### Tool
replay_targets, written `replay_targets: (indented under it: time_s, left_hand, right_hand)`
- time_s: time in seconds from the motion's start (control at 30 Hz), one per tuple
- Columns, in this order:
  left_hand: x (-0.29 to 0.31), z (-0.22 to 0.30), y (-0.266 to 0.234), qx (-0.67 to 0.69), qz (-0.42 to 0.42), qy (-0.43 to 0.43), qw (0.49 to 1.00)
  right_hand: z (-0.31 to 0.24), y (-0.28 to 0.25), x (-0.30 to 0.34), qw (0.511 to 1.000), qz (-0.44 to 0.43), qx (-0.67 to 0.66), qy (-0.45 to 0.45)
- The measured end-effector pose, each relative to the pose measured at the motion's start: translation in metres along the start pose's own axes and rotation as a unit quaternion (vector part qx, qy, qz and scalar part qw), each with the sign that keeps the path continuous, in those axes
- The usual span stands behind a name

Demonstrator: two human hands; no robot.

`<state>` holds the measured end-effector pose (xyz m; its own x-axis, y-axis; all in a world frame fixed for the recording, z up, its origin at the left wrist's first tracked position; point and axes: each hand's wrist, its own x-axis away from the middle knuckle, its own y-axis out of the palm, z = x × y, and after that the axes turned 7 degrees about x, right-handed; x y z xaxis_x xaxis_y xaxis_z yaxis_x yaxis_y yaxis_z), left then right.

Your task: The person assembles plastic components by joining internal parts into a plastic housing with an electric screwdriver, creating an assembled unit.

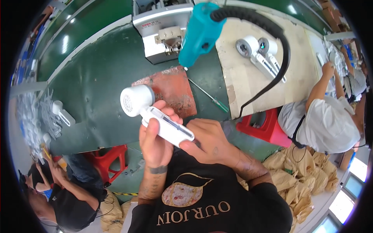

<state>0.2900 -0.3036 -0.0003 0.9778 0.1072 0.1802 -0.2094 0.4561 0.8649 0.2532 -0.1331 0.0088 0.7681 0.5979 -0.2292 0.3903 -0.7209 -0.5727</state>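
A white handheld fan (167, 126) is held over the near edge of the green bench. It has a round vented head at the upper left and a flat handle with a long dark slot. My left hand (155, 136) wraps round the handle near the head, thumb on top. At the handle's lower end, my right hand (208, 141) grips it between thumb and curled fingers, which are partly hidden. Beyond the fan lies a worn reddish-brown mat (175, 91). Next to that is a thin screwdriver (210, 95) with a green handle.
A teal power screwdriver (200, 35) hangs above the bench on a black coiled cord. Behind it stands a grey metal machine (161, 37). Two similar fans (268, 66) lie on the beige board at right, another fan (63, 113) at left. Co-workers sit on both sides near red stools (264, 126).
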Motion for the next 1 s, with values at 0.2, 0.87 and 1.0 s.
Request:
replay_targets:
  time_s: [0.2, 0.87, 1.0]
  left_hand:
    - [-0.017, 0.051, 0.031, -0.683, -0.063, 0.099, 0.721]
    - [-0.065, 0.033, 0.014, -0.788, -0.189, 0.234, 0.538]
    - [-0.086, 0.029, 0.014, -0.741, -0.19, 0.22, 0.606]
  right_hand:
    - [0.022, -0.023, -0.032, 0.946, 0.298, -0.114, 0.055]
    - [0.029, -0.065, -0.049, 0.915, 0.34, -0.209, 0.061]
    - [0.018, -0.078, -0.028, 0.919, 0.318, -0.222, 0.078]
